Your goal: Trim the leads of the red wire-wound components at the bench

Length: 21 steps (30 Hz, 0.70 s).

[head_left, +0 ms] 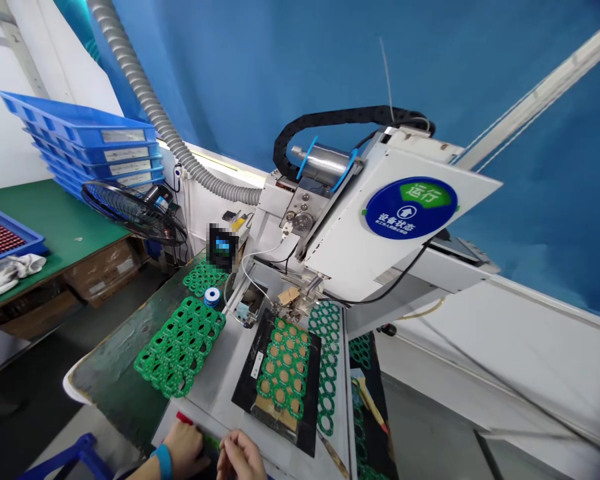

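At the bottom edge, my left hand [183,448], with a blue band [164,460] on its wrist, is curled with its fingertips turned down out of sight. My right hand [240,457] is close beside it, fingers bent and pressed together. Whatever either holds is hidden. A sliver of something green [211,441] shows between them, and a small red piece [184,418] lies just beyond the left hand. Ahead and to the right, a green circuit board panel [286,360] with round tan discs in its rings rests on a black fixture plate [314,400] under the machine head [300,293].
Ring-shaped green panels [180,347] are stacked on the left, near a solder wire spool [211,297]. More panels [329,367] and a brush [373,400] lie to the right. A fan [135,210] and blue trays [100,143] stand at back left.
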Available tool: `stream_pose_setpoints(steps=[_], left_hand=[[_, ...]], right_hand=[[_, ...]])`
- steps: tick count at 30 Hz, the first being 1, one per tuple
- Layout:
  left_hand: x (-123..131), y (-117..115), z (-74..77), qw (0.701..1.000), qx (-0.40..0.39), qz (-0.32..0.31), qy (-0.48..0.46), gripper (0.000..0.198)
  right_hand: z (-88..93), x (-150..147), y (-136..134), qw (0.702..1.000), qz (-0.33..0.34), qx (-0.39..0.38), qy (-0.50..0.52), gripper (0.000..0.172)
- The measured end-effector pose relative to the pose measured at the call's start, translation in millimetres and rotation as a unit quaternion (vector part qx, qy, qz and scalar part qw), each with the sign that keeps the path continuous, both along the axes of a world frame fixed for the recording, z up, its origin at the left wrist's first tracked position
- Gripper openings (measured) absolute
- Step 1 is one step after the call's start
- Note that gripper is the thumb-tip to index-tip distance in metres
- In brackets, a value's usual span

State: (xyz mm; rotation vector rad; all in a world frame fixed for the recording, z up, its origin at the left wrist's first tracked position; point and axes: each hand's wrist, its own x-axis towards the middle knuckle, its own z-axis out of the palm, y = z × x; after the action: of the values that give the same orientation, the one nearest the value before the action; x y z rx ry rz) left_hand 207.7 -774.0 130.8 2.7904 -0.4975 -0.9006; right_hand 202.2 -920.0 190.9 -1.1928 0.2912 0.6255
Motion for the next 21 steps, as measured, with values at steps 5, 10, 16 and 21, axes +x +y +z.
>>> stream_pose_setpoints(steps=[5,10,16,21], left_hand=[[-1.1,1.0,2.0,1.0,-0.001,0.006,0.004,0.042],[1.1,1.6,1.8,1.0,-0.002,0.014,0.016,0.039],[4.3,1.9,3.3,0.999,-0.022,0.012,0.04,0.029],[-12.3,25.7,18.2,0.994,-0.092,0.052,0.01,0.023]], right_hand=[[-0.8,-0.6,-0.4,1.0,0.008,0.0,-0.007,0.053],[-2.7,-1.8,-1.6,1.0,0.014,-0.004,-0.013,0.053],[-4.7,-3.7,-1.7,1.0,0.025,-0.013,-0.008,0.055],[-3.9,-7.2,-2.4,0.999,0.038,-0.023,0.002,0.055]])
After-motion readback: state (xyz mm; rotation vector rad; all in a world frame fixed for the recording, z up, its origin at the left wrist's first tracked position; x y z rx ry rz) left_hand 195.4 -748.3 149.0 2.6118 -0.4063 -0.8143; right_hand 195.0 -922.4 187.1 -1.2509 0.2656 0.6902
